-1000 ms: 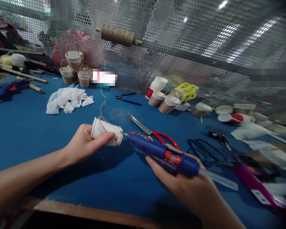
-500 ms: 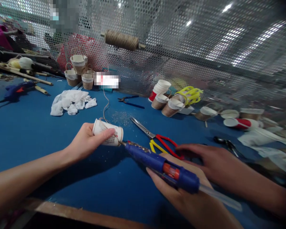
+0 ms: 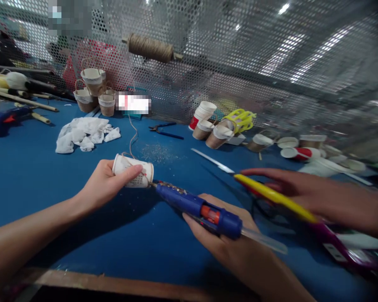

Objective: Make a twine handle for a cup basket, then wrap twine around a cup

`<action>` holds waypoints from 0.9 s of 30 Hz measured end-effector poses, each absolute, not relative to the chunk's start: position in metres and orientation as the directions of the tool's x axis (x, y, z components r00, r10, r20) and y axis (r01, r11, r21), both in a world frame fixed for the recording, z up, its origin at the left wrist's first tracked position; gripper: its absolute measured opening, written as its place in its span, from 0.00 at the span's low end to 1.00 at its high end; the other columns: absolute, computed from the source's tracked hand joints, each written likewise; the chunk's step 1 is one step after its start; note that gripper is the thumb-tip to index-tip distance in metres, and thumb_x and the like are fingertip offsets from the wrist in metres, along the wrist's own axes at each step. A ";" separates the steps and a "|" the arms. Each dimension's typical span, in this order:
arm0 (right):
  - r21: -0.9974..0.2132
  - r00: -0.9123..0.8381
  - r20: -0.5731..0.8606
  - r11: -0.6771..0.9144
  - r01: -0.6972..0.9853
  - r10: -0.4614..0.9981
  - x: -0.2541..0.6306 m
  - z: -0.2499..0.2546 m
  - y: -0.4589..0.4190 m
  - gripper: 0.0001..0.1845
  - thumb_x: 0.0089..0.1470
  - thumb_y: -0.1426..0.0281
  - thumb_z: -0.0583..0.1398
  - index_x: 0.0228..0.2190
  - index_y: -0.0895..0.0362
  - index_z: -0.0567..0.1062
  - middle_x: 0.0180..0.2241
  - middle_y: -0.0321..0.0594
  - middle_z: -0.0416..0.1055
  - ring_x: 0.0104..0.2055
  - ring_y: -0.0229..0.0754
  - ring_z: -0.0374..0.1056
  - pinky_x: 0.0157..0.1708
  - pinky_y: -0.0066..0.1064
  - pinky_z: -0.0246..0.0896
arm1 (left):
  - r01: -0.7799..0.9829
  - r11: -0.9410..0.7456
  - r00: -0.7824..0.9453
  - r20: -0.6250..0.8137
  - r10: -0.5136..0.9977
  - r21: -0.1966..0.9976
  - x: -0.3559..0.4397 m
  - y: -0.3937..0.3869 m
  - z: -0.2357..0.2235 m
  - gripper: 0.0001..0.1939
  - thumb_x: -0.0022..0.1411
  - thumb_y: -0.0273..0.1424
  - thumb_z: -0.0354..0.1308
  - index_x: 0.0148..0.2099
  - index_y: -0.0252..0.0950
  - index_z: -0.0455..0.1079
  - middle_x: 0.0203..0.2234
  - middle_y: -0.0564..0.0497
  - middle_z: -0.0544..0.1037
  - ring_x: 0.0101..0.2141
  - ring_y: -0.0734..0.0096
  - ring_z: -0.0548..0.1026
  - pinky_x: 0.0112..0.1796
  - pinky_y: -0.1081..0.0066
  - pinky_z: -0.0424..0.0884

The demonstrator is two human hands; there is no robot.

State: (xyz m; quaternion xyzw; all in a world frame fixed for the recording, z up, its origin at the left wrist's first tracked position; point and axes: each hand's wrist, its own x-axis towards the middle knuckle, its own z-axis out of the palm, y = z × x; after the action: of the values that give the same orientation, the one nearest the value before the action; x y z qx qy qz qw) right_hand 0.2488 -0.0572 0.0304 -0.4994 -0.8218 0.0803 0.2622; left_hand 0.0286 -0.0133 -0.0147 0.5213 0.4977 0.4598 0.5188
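My left hand (image 3: 108, 178) is wrapped round a white paper cup (image 3: 146, 172) lying on its side, thumb across the printed wall. A strand of twine (image 3: 132, 138) runs from the cup back over the table. In my right hand (image 3: 229, 243) is a blue hot glue gun (image 3: 189, 203), a clear glue stick (image 3: 266, 241) poking out of its rear. The gun's nozzle meets the cup near its rim; whether glue is coming out I cannot tell. Beyond my right hand, another person's hand (image 3: 305, 188) holds scissors (image 3: 271, 193) with a yellow and a red handle.
White crumpled cloth (image 3: 82, 130) lies at left, with twine-wrapped little buckets (image 3: 93, 82) behind it. Pliers (image 3: 166, 132) rest at the back. Several cups (image 3: 204, 113) stand at right. A twine spool (image 3: 150, 48) hangs on the mesh. A second glue gun (image 3: 8, 119) lies far left.
The other person's hand has lifted the scissors off the table and moved them right. My view has shifted slightly right; my hands keep the cup and glue gun together.
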 end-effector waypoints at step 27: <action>-0.395 -0.312 0.443 0.496 0.773 0.840 0.262 -0.008 -0.046 0.12 0.50 0.63 0.53 0.29 0.52 0.75 0.18 0.36 0.69 0.23 0.41 0.68 0.22 0.30 0.63 | 0.078 0.054 0.139 -0.064 0.988 0.996 0.030 -0.016 -0.017 0.16 0.51 0.40 0.57 0.30 0.30 0.74 0.26 0.46 0.79 0.26 0.69 0.75 0.29 0.73 0.70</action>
State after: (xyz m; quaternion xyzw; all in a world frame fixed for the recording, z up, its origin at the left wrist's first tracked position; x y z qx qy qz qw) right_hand 0.2618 -0.0457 -0.0077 -0.4990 -0.8083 0.0545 0.3078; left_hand 0.0302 -0.0156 -0.0169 0.5373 0.4960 0.4296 0.5299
